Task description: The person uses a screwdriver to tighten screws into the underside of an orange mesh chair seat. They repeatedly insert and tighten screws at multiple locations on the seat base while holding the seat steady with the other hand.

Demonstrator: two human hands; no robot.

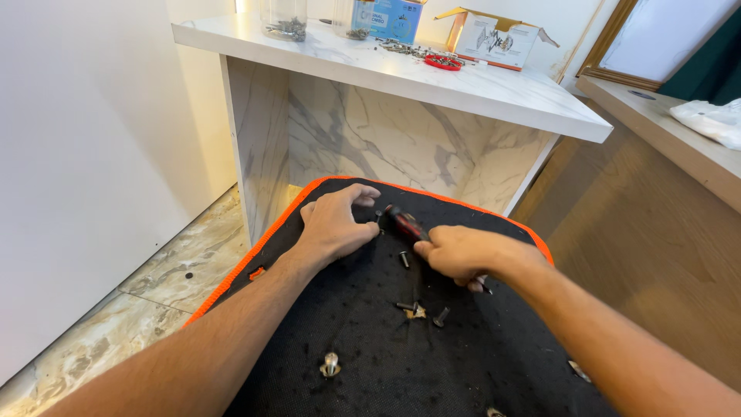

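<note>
Step in hand, as judged: driving or loosening a fastener in the black seat underside point(370, 340) with orange trim.

Left hand point(336, 224): curled, fingers bent down, pressing on the fabric at the far left of the seat; fingertips close beside a small upright fitting point(379, 217). No clear grip on anything; appears to steady the seat.

Centre: screwdriver point(407, 223), red-and-black handle, lying angled from far left to near right, tip end toward the left hand, handle end at the right hand.

Right hand point(455, 253): closed around the near end of the screwdriver, thumb and forefinger pinching it. A thin dark piece shows under the fingers; kind not discernible.

Near of both hands: loose bolts point(404, 259) point(441, 316) on the fabric, a domed stud point(330, 363) nearer.

Next move, as judged: calls for seating the tip square in the fitting, left hand holding firm.

Far: marble-pattern desk point(494, 89) with boxes and scattered hardware.
</note>
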